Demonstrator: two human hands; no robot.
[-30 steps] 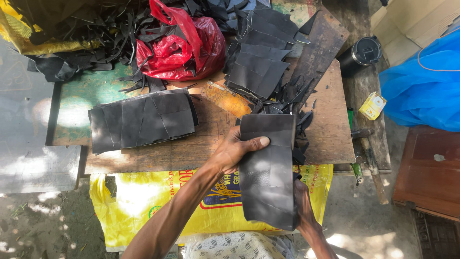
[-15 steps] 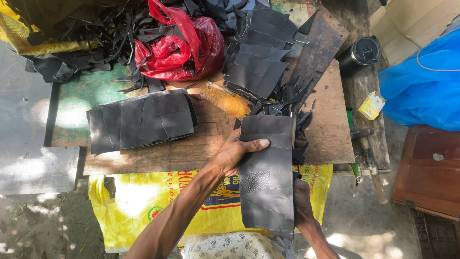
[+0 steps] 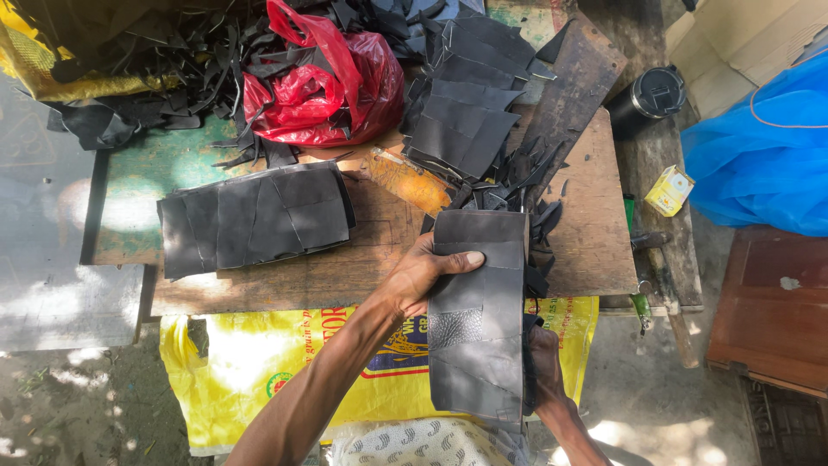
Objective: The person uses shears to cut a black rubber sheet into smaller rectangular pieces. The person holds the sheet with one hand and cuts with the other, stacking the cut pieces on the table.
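I hold a stack of dark grey leather pieces [image 3: 479,319] upright over the front edge of the wooden board [image 3: 362,259]. My left hand [image 3: 418,276] grips the stack's left side, thumb lying across its face. My right hand [image 3: 545,358] supports it from behind on the right and is mostly hidden. A second flat stack of similar black pieces [image 3: 254,216] lies on the board to the left.
A red plastic bag [image 3: 323,82] and black scraps [image 3: 155,78] sit at the back. More cut pieces [image 3: 466,103] fan out behind the held stack. A black cup [image 3: 651,95], small yellow box [image 3: 670,190], blue bag [image 3: 763,155] and yellow sack [image 3: 259,362] surround the board.
The held stack and both hands stay almost in the same place; only a slight shift of the view is visible.
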